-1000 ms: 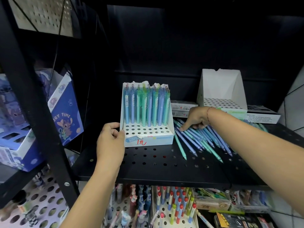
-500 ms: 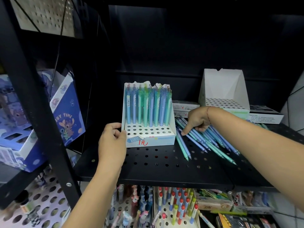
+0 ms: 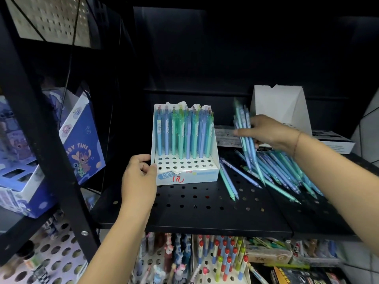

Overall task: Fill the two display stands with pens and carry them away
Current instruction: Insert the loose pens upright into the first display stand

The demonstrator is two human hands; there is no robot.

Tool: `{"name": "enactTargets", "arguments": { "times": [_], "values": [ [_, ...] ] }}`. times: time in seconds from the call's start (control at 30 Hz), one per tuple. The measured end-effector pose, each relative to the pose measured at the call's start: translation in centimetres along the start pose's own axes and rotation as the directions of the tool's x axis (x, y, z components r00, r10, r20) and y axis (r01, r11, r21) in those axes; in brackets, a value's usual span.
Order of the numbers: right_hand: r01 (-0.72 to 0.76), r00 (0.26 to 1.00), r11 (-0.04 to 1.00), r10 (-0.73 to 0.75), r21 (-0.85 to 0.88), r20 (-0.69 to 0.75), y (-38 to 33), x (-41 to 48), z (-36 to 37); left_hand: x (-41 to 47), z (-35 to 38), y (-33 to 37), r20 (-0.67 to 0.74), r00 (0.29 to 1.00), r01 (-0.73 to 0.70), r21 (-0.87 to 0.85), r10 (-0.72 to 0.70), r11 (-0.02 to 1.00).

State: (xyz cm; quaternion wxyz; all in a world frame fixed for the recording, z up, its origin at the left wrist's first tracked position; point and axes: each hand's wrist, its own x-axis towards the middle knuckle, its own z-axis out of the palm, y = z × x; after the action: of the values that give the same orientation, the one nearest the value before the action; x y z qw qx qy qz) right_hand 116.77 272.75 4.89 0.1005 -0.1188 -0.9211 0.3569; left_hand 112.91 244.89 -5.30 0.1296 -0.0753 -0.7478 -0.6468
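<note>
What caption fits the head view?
Left hand grips part-filled pen stand; right hand holds a bunch of pens above the shelf.

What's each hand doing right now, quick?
Left hand: grips the front-left corner of the display stand.
Right hand: holds a bunch of pens.
</note>
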Motion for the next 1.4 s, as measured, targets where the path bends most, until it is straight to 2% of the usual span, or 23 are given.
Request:
{"name": "enactTargets", "arguments": {
  "times": [0.1,0.23,0.37,0.5,0.73,0.8,0.9,0.97,1.03,1.07,1.13,1.2,1.27,1.33,1.4],
  "values": [
    [0.18,0.97,0.982,-0.166,0.064,-0.178,-0.4,-2.8,0.1,0.0,0.0,0.1,0.001,1.0,-0.004,0.001,0.004,1.0],
    [0.253,0.941,0.952,-0.201,0.171,-0.272,0.6,-4.8,0.0,0.0,0.0,0.0,0.003,1.0,-0.005,0.006,0.005,1.0],
    [0.213,0.949,0.963,-0.164,0.162,-0.27,2.1,-5.6,0.2,-0.1,0.0,0.1,0.009,1.0,-0.007,0.008,0.007,1.0],
    [0.144,0.971,0.978,-0.111,0.15,-0.21,3.2,-6.1,0.6,-0.2,0.0,0.1,0.01,1.0,-0.011,0.012,0.011,1.0],
    [0.165,0.976,0.976,-0.141,0.139,-0.164,3.8,-5.9,0.6,-0.1,0.0,0.2,0.052,0.999,0.008,0.04,-0.01,0.999],
    [0.197,0.967,0.972,-0.173,0.124,-0.186,3.5,-5.7,0.3,-0.2,0.0,0.1,0.063,0.998,0.014,0.046,-0.017,0.999],
    [0.264,0.939,0.943,-0.203,0.201,-0.279,1.9,-5.6,-0.3,-0.2,0.1,0.4,0.068,0.997,0.035,0.055,-0.038,0.998],
    [0.288,0.935,0.919,-0.21,0.27,-0.285,0.5,-5.4,-0.3,-0.4,0.0,1.1,0.025,1.0,-0.019,0.097,0.017,0.995],
    [0.298,0.948,0.892,-0.233,0.341,-0.217,-1.3,-5.3,0.4,-0.9,-0.1,2.3,-0.02,0.985,-0.17,0.134,0.174,0.976],
    [0.302,0.952,0.881,-0.257,0.365,-0.168,-2.3,-5.2,1.0,-1.2,-0.1,3.0,0.005,0.968,-0.25,0.123,0.252,0.96],
    [0.322,0.945,0.86,-0.319,0.397,-0.075,-4.2,-5.2,2.6,-1.8,-0.1,4.4,0.191,0.934,-0.313,0.024,0.303,0.949],
    [0.357,0.921,0.834,-0.389,0.42,-0.01,-6.0,-5.4,4.1,-2.4,0.2,5.4,0.472,0.85,-0.212,-0.104,0.236,0.972],
    [0.387,0.895,0.801,-0.446,0.456,0.023,-7.5,-5.4,5.4,-2.8,0.5,6.1,0.639,0.753,-0.047,-0.184,0.155,0.982],
    [0.398,0.885,0.788,-0.465,0.469,0.032,-8.5,-5.0,6.3,-2.7,0.4,6.6,0.674,0.728,0.048,-0.238,0.13,0.97],
    [0.404,0.882,0.8,-0.469,0.445,0.042,-9.1,-4.5,6.9,-2.4,0.1,6.6,0.649,0.747,0.025,-0.242,0.142,0.97]
  ]
}}
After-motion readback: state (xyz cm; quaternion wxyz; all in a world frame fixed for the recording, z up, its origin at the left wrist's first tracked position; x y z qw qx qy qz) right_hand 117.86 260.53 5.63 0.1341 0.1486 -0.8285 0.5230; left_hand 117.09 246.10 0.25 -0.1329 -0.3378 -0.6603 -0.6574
